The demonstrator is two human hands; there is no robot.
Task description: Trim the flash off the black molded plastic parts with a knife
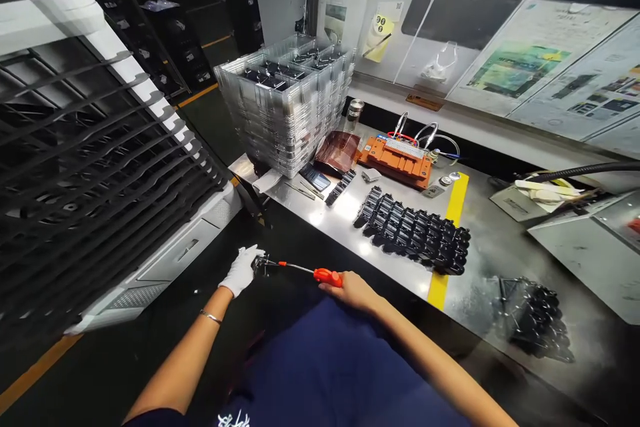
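Wall posters [520, 70], illegible, beyond red-handled tool [327, 277]

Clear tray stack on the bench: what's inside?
Black parts sit in compartments of the top tray. Contents of the lower trays, if any, can't be made out: covered from above, sides too cloudy.

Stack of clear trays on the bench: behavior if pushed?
The stack of clear trays probably flexes a bit: its walls look thin. It may tip or shed trays, being tall and near the edge of the bench. The black parts on top could slide; they seem to lie loose.
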